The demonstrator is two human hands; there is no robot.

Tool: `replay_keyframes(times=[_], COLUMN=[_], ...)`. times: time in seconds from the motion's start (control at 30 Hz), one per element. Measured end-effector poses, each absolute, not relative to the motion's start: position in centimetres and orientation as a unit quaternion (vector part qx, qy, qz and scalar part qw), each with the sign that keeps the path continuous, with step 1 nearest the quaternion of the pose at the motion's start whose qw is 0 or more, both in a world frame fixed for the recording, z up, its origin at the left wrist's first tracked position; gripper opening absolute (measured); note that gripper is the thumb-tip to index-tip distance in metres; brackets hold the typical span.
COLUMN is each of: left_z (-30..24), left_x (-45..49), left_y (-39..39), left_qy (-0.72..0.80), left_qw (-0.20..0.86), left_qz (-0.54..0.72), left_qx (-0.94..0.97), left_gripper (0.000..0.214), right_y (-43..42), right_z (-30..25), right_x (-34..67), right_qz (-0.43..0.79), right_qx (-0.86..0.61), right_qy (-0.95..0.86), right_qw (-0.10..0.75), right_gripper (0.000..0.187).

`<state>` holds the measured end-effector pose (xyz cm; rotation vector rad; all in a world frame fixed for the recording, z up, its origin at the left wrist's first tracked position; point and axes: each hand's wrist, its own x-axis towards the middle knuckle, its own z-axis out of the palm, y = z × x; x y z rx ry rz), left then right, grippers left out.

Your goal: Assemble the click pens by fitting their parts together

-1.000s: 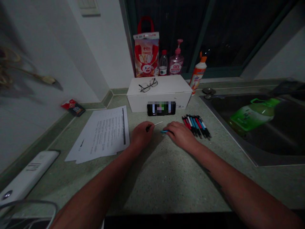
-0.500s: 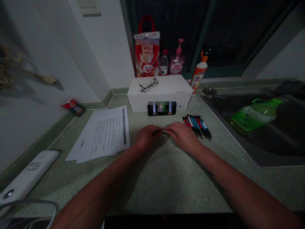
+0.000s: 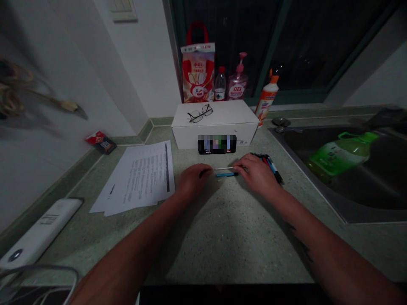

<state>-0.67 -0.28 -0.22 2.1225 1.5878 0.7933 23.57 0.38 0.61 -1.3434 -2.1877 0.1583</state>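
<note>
Left hand [image 3: 193, 180] curled shut over a dark pen piece [image 3: 203, 173] at the front of a speckled green desk [image 3: 229, 241], as right hand [image 3: 257, 174] lies with its fingers [image 3: 244, 167] at the far ends of a thin white refill [image 3: 225, 168] and a blue pen barrel [image 3: 226, 174], the two parts nearly parallel in the gap between the hands; whether the right hand truly grips either cannot be told from this view. Just beyond it, a bundle of pens [image 3: 271, 164] lies partly hidden by the knuckles, close enough that a careless sideways move of the wrist could scatter it. The refill looks the frailest item: pressed too hard, it could kink or leak ink, and parts this slim could roll away if released. Dim light adds risk, since dark pieces fade into the hands' shadow. Farther on, a phone [image 3: 217, 145] with a pixelated screen stands against a white box [image 3: 215, 131] topped by eyeglasses [image 3: 199, 113]. Loose papers [image 3: 136, 178] to the left lie near enough to catch a stray ink mark, while a steel sink [image 3: 321, 192] holding a green bottle [image 3: 338, 159] to the right offers a drop for anything rolling that way, below a pump bottle [image 3: 238, 80] at the window.
</note>
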Motion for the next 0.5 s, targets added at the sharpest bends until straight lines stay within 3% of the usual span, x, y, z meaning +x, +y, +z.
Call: replay_keyframes(times=[0.17,0.3,0.5], left_z=[0.1,0.6,1.4], left_x=[-0.7,-0.6,-1.1], left_y=[-0.7,-1.2,-1.2], left_qy=[0.513,0.509,0.550], left_qw=[0.172,0.187,0.157], left_qz=[0.154,0.148,0.142], left_qx=[0.827,0.827,0.808], left_gripper=[0.023,0.034,0.016], right_y=[1.0,1.0,1.0], right_z=[0.8,1.0,1.6], right_x=[24.6,24.9,25.3], right_qz=[0.066,0.111,0.215], right_qx=[-0.518,-0.515,-0.480], right_qy=[-0.806,-0.809,-0.828], right_qw=[0.277,0.261,0.196], right_gripper=[0.019,0.017,0.014])
